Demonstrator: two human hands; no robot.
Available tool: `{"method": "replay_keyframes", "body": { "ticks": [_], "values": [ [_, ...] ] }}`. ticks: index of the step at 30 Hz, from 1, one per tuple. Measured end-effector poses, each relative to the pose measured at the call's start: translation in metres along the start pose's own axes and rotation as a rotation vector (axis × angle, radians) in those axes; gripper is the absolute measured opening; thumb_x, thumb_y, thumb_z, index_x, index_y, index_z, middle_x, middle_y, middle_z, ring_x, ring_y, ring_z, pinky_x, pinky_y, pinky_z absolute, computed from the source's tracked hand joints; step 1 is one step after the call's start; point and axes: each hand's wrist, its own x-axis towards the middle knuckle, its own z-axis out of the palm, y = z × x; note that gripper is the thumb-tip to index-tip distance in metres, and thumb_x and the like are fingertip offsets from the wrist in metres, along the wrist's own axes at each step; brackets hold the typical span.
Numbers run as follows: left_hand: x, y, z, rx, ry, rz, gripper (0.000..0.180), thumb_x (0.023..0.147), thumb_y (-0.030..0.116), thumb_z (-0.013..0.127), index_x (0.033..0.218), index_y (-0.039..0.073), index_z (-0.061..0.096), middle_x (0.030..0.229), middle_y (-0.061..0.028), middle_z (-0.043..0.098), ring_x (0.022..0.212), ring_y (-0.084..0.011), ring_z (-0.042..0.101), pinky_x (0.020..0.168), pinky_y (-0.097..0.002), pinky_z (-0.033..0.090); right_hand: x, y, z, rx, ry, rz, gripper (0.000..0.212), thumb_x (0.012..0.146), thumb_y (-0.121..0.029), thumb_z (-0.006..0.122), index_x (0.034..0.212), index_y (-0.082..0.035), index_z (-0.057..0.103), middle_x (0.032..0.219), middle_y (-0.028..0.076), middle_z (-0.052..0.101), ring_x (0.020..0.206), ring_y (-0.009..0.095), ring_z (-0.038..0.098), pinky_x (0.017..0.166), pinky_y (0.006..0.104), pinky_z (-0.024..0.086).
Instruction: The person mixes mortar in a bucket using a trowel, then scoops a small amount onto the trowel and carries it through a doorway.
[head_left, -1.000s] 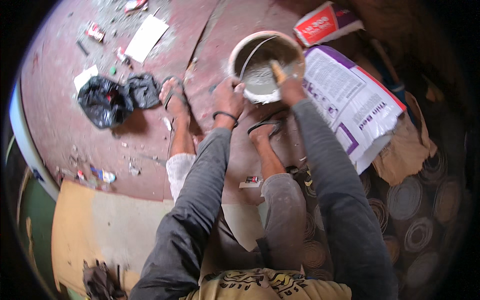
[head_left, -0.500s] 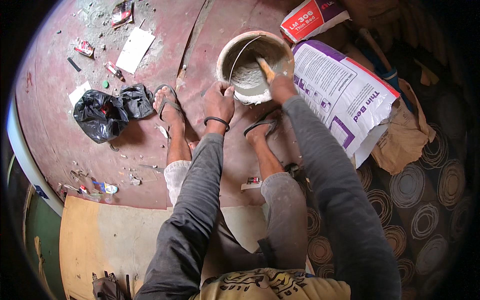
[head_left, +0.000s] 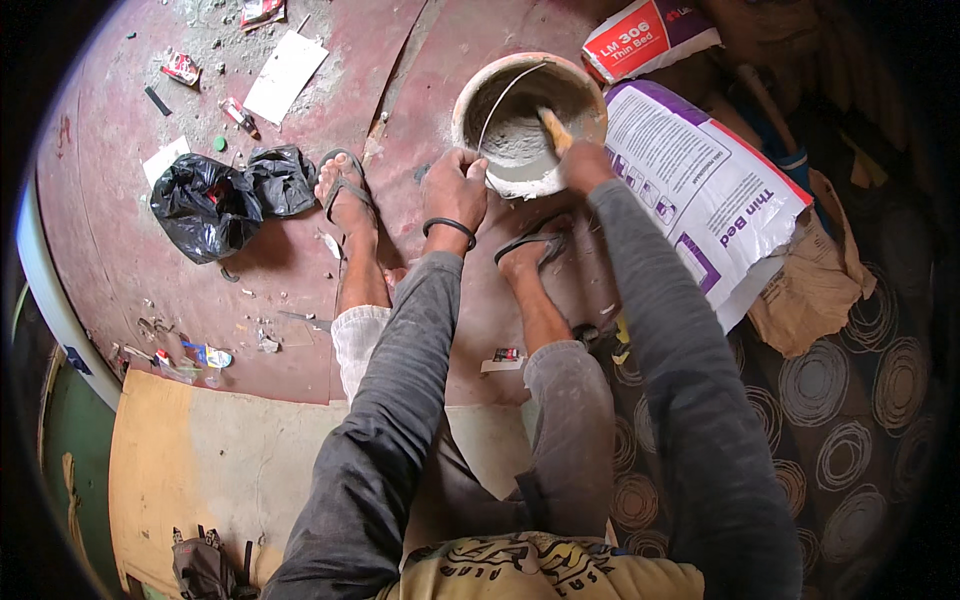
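Observation:
A round, mortar-smeared bucket (head_left: 597, 108) stands in front of my feet, with thick grey mortar (head_left: 516, 146) inside. My left hand (head_left: 456, 188) is closed at the bucket's near left rim, pinching its thin wire handle (head_left: 489, 112). At the near right side, my right hand (head_left: 586, 167) is wrapped round the wooden handle of a hand tool (head_left: 555, 130). That handle slants down into the bucket; the tool's working end is hidden in the mortar and shadow.
A large white and purple bag (head_left: 690, 180) lies right of the bucket, with a smaller red and white bag (head_left: 650, 40) beyond and torn brown paper (head_left: 812, 285) nearer. Black plastic bags (head_left: 203, 205) lie left of my feet. A patterned carpet (head_left: 815, 385) covers the right side.
The whole view has shifted a little, so the bucket and bags appear slightly farther right. Both hands keep their grips at the bucket.

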Motion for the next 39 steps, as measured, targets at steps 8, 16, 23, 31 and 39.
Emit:
{"method": "replay_keyframes", "body": {
  "ticks": [8,16,23,31,39],
  "values": [
    [0.0,-0.004,-0.001,0.06,0.038,0.064,0.018,0.079,0.018,0.065,0.085,0.001,0.065,0.079,-0.0158,0.065,0.074,-0.0278,0.062,0.07,-0.0353,0.047,0.016,0.011,0.028,-0.065,0.04,-0.053,0.043,0.091,-0.036,0.05,0.105,0.002,0.062,0.104,0.025,0.061,0.099,0.036,0.06,0.085,0.0426,0.044],
    [0.0,0.0,0.003,0.036,0.037,0.071,0.017,0.079,0.019,0.064,0.085,0.003,0.065,0.082,-0.0166,0.065,0.078,-0.0305,0.062,0.072,-0.0373,0.047,0.02,0.009,0.028,0.02,0.092,-0.026,0.041,0.09,-0.034,0.052,0.106,0.003,0.062,0.103,0.023,0.063,0.1,0.033,0.06,0.085,0.0421,0.044],
    [-0.002,0.003,0.005,0.072,0.024,0.054,0.015,0.08,0.019,0.063,0.086,0.005,0.066,0.083,-0.0173,0.066,0.081,-0.0323,0.063,0.075,-0.0397,0.047,0.041,0.034,0.03,-0.003,0.113,-0.023,0.038,0.09,-0.031,0.053,0.109,0.002,0.06,0.106,0.025,0.061,0.102,0.037,0.058,0.088,0.0435,0.043],
    [0.002,-0.011,-0.005,0.042,0.052,0.044,0.018,0.078,0.018,0.066,0.082,0.001,0.064,0.077,-0.0169,0.063,0.073,-0.0297,0.061,0.068,-0.0374,0.046,-0.063,0.006,-0.028,-0.15,0.115,-0.199,0.036,0.09,-0.028,0.05,0.105,0.004,0.057,0.095,0.027,0.061,0.093,0.04,0.06,0.079,0.046,0.046],
    [0.005,-0.009,0.01,-0.007,0.026,0.037,0.018,0.079,0.018,0.065,0.084,0.001,0.064,0.077,-0.0164,0.064,0.073,-0.0285,0.062,0.068,-0.036,0.047,-0.033,-0.058,-0.01,-0.303,0.201,-0.274,0.023,0.086,-0.012,0.046,0.094,0.0,0.065,0.09,0.022,0.065,0.088,0.034,0.064,0.077,0.0444,0.05]
  ]
}}
